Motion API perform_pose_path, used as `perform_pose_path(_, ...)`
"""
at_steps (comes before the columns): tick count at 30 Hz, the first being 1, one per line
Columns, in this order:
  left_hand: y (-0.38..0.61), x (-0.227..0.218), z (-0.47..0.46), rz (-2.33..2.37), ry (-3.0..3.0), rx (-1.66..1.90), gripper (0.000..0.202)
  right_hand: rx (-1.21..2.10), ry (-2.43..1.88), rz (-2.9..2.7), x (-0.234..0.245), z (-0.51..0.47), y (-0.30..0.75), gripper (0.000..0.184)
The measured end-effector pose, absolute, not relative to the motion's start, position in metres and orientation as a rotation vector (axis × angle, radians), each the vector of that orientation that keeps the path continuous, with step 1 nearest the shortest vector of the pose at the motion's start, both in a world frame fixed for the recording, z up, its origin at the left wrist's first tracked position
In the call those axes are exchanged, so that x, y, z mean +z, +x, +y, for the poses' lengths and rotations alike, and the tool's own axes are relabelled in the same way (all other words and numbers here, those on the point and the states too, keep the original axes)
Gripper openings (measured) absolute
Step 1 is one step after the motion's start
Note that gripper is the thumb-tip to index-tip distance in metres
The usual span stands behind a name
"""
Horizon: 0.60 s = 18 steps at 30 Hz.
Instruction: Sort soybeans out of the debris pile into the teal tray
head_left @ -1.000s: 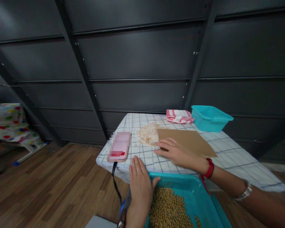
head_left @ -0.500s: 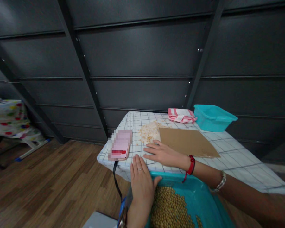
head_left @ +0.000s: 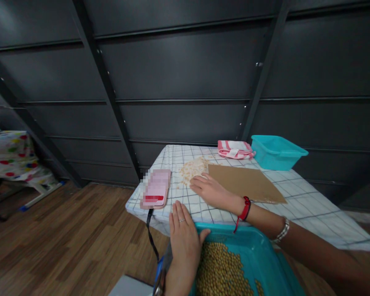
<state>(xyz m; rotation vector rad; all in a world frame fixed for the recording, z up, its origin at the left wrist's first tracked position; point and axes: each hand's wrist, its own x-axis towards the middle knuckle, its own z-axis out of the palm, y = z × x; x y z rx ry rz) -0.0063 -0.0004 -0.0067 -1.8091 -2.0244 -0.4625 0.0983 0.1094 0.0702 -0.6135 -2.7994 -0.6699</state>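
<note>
My left hand (head_left: 185, 238) lies with fingers stretched over the near table edge, its thumb apart along the rim of a teal tray (head_left: 253, 236). That tray holds a heap of yellowish-brown beans (head_left: 220, 267). My right hand (head_left: 208, 191) rests on the checked tablecloth (head_left: 179, 195), at the near edge of a scattered pile of pale flakes and yellowish bits (head_left: 195, 166). Its fingers are bent and drawn together, tips down; whatever is under them is hidden. Right beside this hand lies a flat brown cardboard sheet (head_left: 246, 183).
On the left of the table lies a pink phone (head_left: 158, 187), partly blurred out, with a black strap (head_left: 151, 234) hanging down. A folded red-and-white cloth (head_left: 236, 149) and a turquoise basin (head_left: 277, 152) stand at the back right. Behind rises a dark panelled wall (head_left: 185, 74).
My right hand has gone from spread fingers to bent, gathered ones, shifting slightly up toward the scattered pile. My left hand stays in place.
</note>
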Motion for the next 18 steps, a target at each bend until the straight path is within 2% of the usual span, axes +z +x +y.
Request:
perform_pose_path(6, -0.007, -0.011, 0.001, -2.017, -1.815, -0.503, 0.085, -0.554, -0.457, -2.887, 0.065, 0.116, 0.073, 0.033)
perform_pose_path(18, -0.007, -0.009, -0.001, -1.991, -1.813, -0.501, 0.082, -0.505, -0.588, -2.872, 0.061, 0.128, 0.087, 0.036)
